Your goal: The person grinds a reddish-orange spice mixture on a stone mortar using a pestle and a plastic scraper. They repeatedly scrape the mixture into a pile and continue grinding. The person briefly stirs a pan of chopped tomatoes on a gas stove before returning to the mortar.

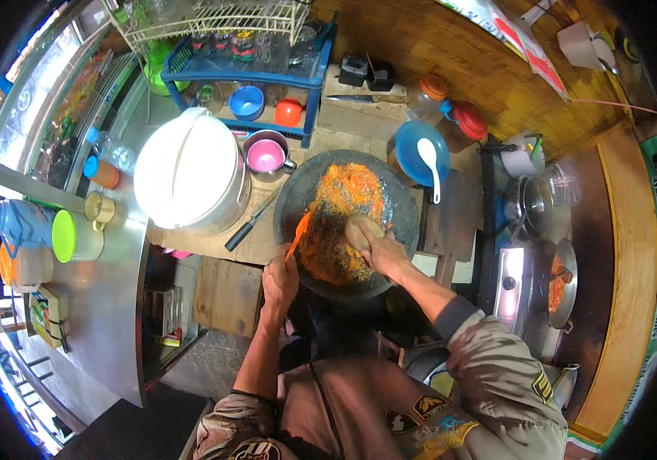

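Before me lies a wide round stone mortar [292,201], its face smeared with coarse orange-red paste [348,190] and dark patches. My right hand [384,253] grips a rounded brownish pestle [357,231] pressed on the paste near the middle. In my left hand [280,279] is the handle of an orange spoon or spatula [301,230], tilted over the mortar's left side. Its lower end is hidden by my fingers.
A large white lidded bucket [190,172] and a black-handled knife [251,224] are left of the mortar. Behind it stand a pink bowl in a dark mug [265,156] and a blue lid or bowl [411,152] bearing a white spoon [429,161]. A pan [571,282] rests on the stove at right.
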`<state>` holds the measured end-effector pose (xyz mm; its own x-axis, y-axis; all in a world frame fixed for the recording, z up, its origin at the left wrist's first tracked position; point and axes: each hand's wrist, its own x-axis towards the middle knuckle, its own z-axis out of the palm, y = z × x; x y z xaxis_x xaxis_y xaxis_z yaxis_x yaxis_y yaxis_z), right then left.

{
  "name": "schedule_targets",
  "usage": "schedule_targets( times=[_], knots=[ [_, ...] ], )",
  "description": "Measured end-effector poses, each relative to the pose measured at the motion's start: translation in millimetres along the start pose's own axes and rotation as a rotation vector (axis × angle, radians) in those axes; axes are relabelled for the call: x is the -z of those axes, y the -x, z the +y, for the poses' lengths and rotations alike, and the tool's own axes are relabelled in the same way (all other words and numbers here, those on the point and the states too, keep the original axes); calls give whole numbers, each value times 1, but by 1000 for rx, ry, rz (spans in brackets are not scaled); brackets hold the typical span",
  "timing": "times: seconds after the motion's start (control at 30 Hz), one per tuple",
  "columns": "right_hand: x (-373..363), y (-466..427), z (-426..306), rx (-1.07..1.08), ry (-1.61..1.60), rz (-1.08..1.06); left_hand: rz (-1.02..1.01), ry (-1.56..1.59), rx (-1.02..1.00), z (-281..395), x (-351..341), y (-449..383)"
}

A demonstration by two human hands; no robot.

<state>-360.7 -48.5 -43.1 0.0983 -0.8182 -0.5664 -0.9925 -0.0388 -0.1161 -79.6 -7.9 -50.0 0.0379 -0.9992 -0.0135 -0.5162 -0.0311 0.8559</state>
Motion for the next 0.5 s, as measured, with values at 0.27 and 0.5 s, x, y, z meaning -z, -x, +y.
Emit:
schedule_targets(
  times=[0.27,0.5],
  knots=[
    [7,-23,-12,-71,9,-37,94,32,-15,5,12,9],
    [10,37,-6,-127,-155,-265,68,43,-57,1,6,31]
  ],
)
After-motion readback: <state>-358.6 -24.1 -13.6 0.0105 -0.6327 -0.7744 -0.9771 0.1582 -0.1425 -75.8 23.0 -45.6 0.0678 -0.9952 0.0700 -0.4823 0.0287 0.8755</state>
